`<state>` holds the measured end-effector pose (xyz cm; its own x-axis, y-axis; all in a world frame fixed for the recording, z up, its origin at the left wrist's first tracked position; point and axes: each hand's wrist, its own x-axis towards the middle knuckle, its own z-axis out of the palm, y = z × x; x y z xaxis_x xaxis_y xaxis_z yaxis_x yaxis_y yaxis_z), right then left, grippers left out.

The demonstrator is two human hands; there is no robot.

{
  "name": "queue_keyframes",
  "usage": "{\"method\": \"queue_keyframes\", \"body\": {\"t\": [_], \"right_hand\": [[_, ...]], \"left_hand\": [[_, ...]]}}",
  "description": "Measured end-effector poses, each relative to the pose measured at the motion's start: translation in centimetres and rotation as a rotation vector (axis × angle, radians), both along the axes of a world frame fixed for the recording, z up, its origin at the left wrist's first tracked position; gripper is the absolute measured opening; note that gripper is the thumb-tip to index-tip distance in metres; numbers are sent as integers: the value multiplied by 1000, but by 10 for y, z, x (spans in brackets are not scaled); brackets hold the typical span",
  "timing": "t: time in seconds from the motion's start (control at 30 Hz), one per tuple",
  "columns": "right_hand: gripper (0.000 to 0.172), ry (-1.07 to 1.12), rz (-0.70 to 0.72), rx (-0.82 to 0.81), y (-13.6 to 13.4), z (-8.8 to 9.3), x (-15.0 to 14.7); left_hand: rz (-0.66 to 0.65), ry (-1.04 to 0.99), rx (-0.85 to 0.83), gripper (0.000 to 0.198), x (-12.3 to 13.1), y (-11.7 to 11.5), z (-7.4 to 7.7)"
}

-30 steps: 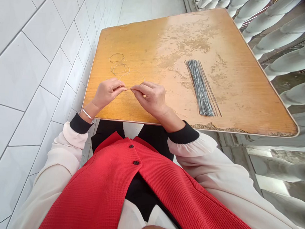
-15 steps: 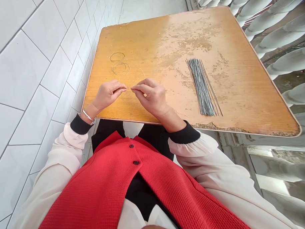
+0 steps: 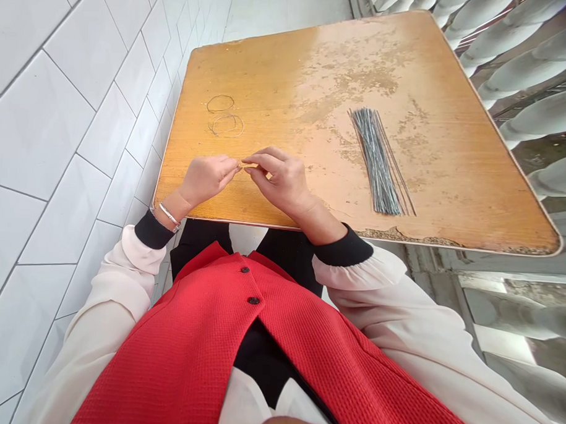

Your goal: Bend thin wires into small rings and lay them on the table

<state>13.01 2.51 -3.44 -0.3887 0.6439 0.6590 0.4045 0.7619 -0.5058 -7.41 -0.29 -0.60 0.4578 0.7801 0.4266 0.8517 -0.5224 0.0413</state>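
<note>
My left hand is closed in a pinch above the table's near left part, its fingertips meeting those of my right hand. My right hand curls with thumb and forefinger drawn in around the same spot. Between the fingertips is a thin wire, hardly visible; most of it is hidden or too fine to make out. Just beyond the hands lie thin wire rings, with another wire ring farther back. To the right, a bundle of straight grey wires lies on the table.
The worn wooden table has peeling patches and a rough near edge. A white tiled wall runs close along the left. White balusters line the right side.
My hands have come together until the fingertips meet, the left moving right and turning slightly. The faint wire arc seen beyond the right hand no longer shows. The view has shifted slightly.
</note>
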Motion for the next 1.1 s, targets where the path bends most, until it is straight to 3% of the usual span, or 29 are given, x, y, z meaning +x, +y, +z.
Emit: {"method": "queue_keyframes", "body": {"t": [0.17,0.3,0.43,0.5,0.6,0.7,0.8,0.87,1.0,1.1], "right_hand": [[22,103,-88,-160,8,0,9],[17,33,-147,-272,21,-5,20],[20,-107,-90,-294,27,-7,22],[30,-207,-14,-272,29,-3,19],[63,-393,130,-204,33,3,10],[88,-512,231,-196,42,4,-3],[99,-548,257,-238,48,-1,-16],[96,-554,240,-257,47,-3,-21],[70,-556,187,-249,36,3,-23],[53,-535,142,-335,38,11,-22]], "left_hand": [[3,-9,-61,44,-5,5,-7],[-82,-350,-194,36,-15,14,-22],[99,-685,-162,45,-36,21,-24],[176,-646,-138,48,-49,21,-18],[224,-403,-270,88,-64,17,-14],[206,-267,-465,120,-67,14,-22],[129,-222,-551,127,-59,17,-33],[54,-212,-582,123,-55,22,-35],[-140,-212,-638,107,-59,36,-28],[-244,-193,-652,105,-66,44,-24]]}}
